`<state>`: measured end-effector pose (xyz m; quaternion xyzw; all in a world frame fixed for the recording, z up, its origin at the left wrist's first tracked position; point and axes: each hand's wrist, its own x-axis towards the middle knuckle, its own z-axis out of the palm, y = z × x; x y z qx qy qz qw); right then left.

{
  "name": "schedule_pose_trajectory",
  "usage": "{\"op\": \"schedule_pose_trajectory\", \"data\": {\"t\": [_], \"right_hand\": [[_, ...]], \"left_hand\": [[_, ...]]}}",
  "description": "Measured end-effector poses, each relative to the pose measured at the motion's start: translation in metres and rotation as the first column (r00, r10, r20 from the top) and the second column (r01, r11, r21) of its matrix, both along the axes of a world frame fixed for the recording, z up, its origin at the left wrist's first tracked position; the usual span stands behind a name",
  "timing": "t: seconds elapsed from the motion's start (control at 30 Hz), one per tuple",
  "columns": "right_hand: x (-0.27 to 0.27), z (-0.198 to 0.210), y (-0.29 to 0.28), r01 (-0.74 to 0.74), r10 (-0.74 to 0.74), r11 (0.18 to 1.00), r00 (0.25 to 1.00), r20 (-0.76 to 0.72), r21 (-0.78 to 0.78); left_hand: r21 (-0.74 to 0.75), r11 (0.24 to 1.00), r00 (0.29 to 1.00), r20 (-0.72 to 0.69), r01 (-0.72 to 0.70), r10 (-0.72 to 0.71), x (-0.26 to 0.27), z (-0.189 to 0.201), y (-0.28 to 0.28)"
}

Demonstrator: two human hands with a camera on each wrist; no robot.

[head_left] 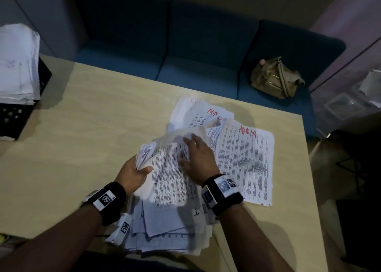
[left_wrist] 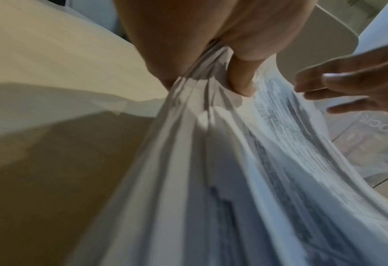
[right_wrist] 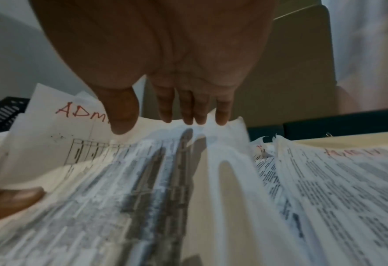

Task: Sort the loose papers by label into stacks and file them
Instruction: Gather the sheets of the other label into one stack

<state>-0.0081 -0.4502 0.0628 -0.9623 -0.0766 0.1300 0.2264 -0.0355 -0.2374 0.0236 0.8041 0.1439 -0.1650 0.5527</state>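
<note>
At the desk's point(head_left: 82, 127) far left corner, a black tray point(head_left: 12, 119) is filled with a white paper stack point(head_left: 16, 61). Near the front edge, a loose pile point(head_left: 165, 230) of creased, printed sheets is gripped at its left edge by the left grip point(head_left: 132, 174), thumb on top. The top sheet point(head_left: 169, 168), long axis running away from the person, is pressed by the right grip's point(head_left: 201, 160) straight fingers. Just right, sheets marked "ADMIN" point(head_left: 245, 158) in red lie flat.

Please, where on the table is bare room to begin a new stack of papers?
The widest bare table lies left of the left hand, between the bundle it grips and the black tray. A strip beyond the ADMIN sheets is free too. The near edge and right side are crowded with papers.
</note>
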Motion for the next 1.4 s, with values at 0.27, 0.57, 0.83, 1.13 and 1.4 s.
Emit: {"op": "schedule_pose_trajectory", "data": {"t": [0.27, 0.57, 0.83, 1.13, 1.4], "right_hand": [[0.003, -0.023, -0.019, 0.036, -0.039, 0.994, 0.999, -0.027, -0.108], [-0.021, -0.047, -0.014, 0.041, -0.035, 0.993, 0.998, -0.052, 0.108], [-0.041, -0.065, -0.128, 0.605, -0.651, 0.722, 0.758, -0.036, -0.336], [-0.044, -0.061, -0.173, 0.881, -0.881, 0.469, 0.462, -0.105, -0.055], [-0.037, -0.022, -0.187, 0.899, -0.918, 0.397, 0.388, 0.083, 0.184]], "left_hand": [[-0.072, 0.986, 0.986, -0.052, 0.152, -0.156, 0.002, -0.001, 0.004], [-0.145, 0.981, 0.984, -0.103, 0.132, -0.148, -0.012, -0.009, -0.009], [-0.001, 0.998, 0.994, -0.087, -0.064, 0.064, -0.005, -0.008, 0.011], [0.067, 0.998, 0.989, -0.148, 0.020, -0.010, -0.002, -0.011, 0.018], [0.082, 0.996, 0.989, -0.144, 0.034, -0.022, -0.005, -0.011, 0.019]]}}
